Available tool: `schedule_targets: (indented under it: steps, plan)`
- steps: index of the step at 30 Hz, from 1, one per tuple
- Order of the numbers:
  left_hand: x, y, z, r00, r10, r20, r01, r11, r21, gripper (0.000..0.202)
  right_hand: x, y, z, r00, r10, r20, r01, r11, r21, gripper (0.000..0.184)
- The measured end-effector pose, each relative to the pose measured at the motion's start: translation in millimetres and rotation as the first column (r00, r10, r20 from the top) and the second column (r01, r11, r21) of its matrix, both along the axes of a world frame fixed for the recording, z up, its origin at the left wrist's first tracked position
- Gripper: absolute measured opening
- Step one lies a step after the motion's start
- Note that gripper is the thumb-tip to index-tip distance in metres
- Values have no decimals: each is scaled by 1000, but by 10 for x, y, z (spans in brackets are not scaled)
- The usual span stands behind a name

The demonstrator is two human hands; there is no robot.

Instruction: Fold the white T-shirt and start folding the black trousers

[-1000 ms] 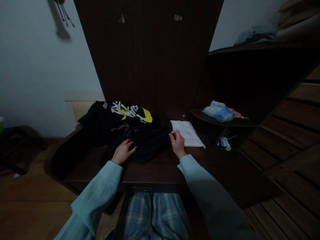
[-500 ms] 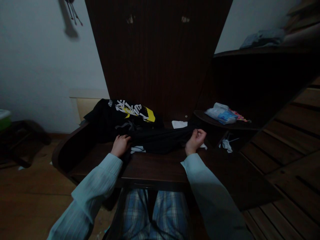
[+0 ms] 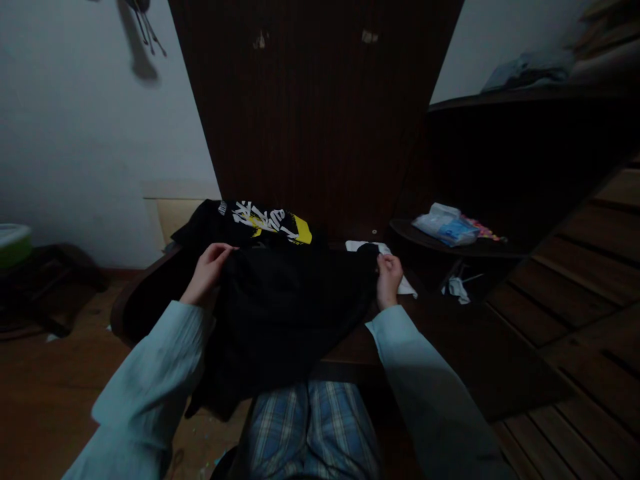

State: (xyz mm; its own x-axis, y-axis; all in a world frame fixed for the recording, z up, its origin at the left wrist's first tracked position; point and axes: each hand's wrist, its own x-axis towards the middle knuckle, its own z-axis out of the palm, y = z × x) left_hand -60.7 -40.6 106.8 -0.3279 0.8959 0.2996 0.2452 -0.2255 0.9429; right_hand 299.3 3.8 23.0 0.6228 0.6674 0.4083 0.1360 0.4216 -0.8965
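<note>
A black garment [image 3: 295, 300] hangs stretched between my two hands, its lower part dropping over the front edge of the dark wooden desk [image 3: 350, 350]. My left hand [image 3: 209, 270] pinches its upper left corner. The upper right corner is gripped between the fingertips of my right hand [image 3: 389, 277]. Its exact kind cannot be made out in the dim light. Behind it lies a black T-shirt [image 3: 270, 223] with white lettering and a yellow patch. A white cloth or paper [image 3: 407, 287] shows beside my right hand, partly covered by the garment.
On a low rounded shelf [image 3: 400, 230] at right lies a blue-and-white plastic packet [image 3: 445, 227]. A green box with a pale lid [image 3: 15, 247] stands on a dark stool at far left. Slatted wood [image 3: 590, 287] rises on the right. A tall dark panel [image 3: 320, 120] backs the desk.
The black garment was bunched low on the desk and is now lifted and spread out. My left hand has moved left and up; my right hand has shifted slightly left.
</note>
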Motion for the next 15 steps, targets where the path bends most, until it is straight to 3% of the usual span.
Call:
schedule_targets:
  steps: [2, 3, 6, 8, 9, 12, 15]
  plan:
    - [-8, 15, -115, 986, 99, -137, -93, 995, 44, 30, -39, 19, -37, 987, 159, 20, -156, 981, -113, 36]
    - [-7, -14, -178, 973, 81, -215, -71, 996, 52, 32, -60, 26, -58, 973, 225, 44, -215, 962, -167, 35]
    - [2, -209, -389, 863, -215, -457, 211, 976, -62, 42, -126, 21, -126, 920, 315, 232, -248, 928, -277, 29]
    - [1, -355, -558, 695, -397, -599, 360, 914, -188, 55, -173, -1, -170, 855, 363, 371, -231, 906, -355, 27]
    - [-3, -413, -648, 610, -433, -664, 378, 895, -237, 62, -196, -15, -192, 810, 407, 422, -235, 885, -402, 29]
    - [-2, -501, -892, 436, -404, -804, 290, 909, -300, 70, -265, -55, -250, 656, 511, 555, -243, 840, -486, 44]
    - [59, -517, -1013, 385, -316, -867, 187, 947, -263, 47, -321, -80, -276, 505, 521, 688, -213, 848, -486, 41]
